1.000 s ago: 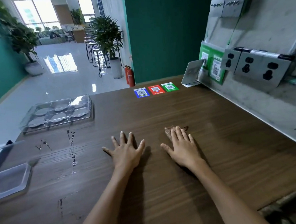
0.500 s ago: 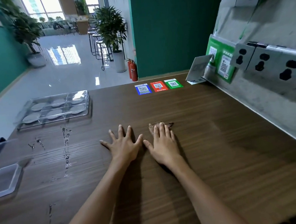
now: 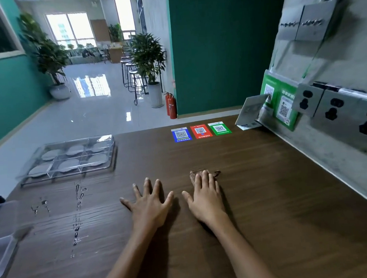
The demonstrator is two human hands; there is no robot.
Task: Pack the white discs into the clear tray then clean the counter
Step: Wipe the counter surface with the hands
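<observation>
White discs: six round white discs (image 3: pixel 73 165) are seen lying flat in the tray, one in each compartment, in two rows of three.
Clear tray: a rectangular clear plastic tray (image 3: pixel 110 162) with six compartments is placed on the far left part of the counter, well apart from both hands; a clear lid appears to be shut over it.
Counter: a dark brown wood-grain counter (image 3: pixel 257 198) is shown, bounded on the right by a grey wall.
Wet streaks: shiny drops and streaks of liquid (image 3: pixel 79 218) are spread over the left part of the counter, between the tray and the near edge.
Right hand: the right hand (image 3: pixel 204 198) is laid palm down, fingers straight and held close together, pressing on a thin brownish wipe.
Wipe: a crumpled, thin brown, partly see-through piece of cloth or film (image 3: pixel 216 173) is seen only at its edges past the fingertips; what it is made of cannot be told.
Left hand: the left hand (image 3: pixel 149 205) is laid flat on the bare counter just beside the right hand, fingers straight and spread apart, nothing held.
Near-left container: a clear plastic container (image 3: pixel 2 255) is set at the left edge, partly cut off by the frame.
Stickers: a blue, a red and a green QR-code sticker (image 3: pixel 201 131) are stuck side by side at the far edge of the counter.
Wall: grey metal socket plates (image 3: pixel 335 110) and a green QR-code sign (image 3: pixel 280 102) are mounted on the wall at the right.
</observation>
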